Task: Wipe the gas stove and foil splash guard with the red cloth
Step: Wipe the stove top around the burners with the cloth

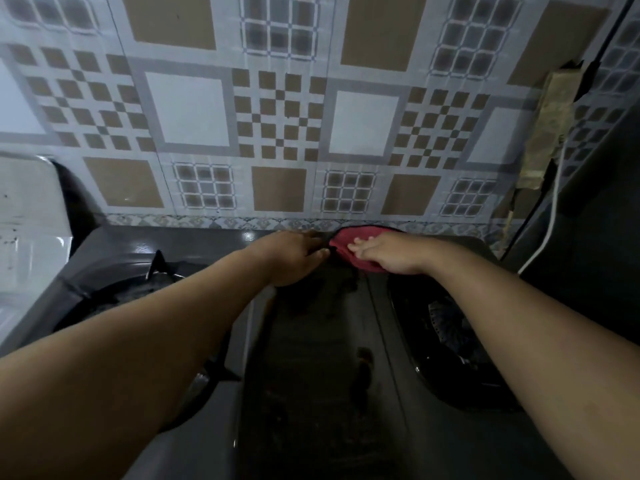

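Your right hand (pixel 389 252) lies flat on the crumpled red cloth (pixel 349 244), palm down with the fingers nearly straight, pressing it onto the rear edge of the dark glass-topped gas stove (pixel 311 358). The fingertips reach over the cloth's left part, and red fabric shows in front of them and under the heel of the hand. Your left hand (pixel 294 254) rests just beside it on the stove's back strip, palm down; its fingers are extended towards the cloth, and their tips lie right at the cloth's left edge. Whether they pinch the fabric or only touch it cannot be told, because the spot is dark and blurred.

The cloth sits at the back of the stove, near the middle and a little to the right, just under the lower border of the patterned foil splash guard (pixel 277 109), which stands upright behind the stove and carries brown, white and grey squares. Both of your forearms stretch forward over the stove top. The left one crosses above the left burner with its black pan support (pixel 156 271); the right one passes over the right burner (pixel 446 327). A white cable (pixel 554 209) hangs down at the far right, beside a strip of worn tan tape (pixel 550 126) on the guard's edge.
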